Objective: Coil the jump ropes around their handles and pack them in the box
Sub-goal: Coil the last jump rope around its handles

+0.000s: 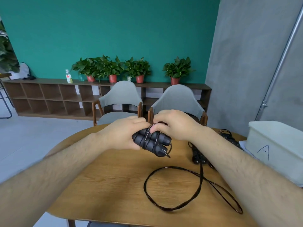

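My left hand grips a pair of black jump-rope handles held side by side above the round wooden table. Thin black cord is wound several times around them. My right hand pinches the cord at the top of the handles, thumb pressed on the wraps. A second black jump rope lies on the table under my right forearm, its cord spread in a large loose loop toward the near edge. The white fabric box, marked with a drawn "A", stands at the table's right side.
More black cord is bunched on the table beside the box. Two grey chairs stand at the far side of the table. Behind them runs a low wooden shelf with potted plants. A grey wall rises at the right.
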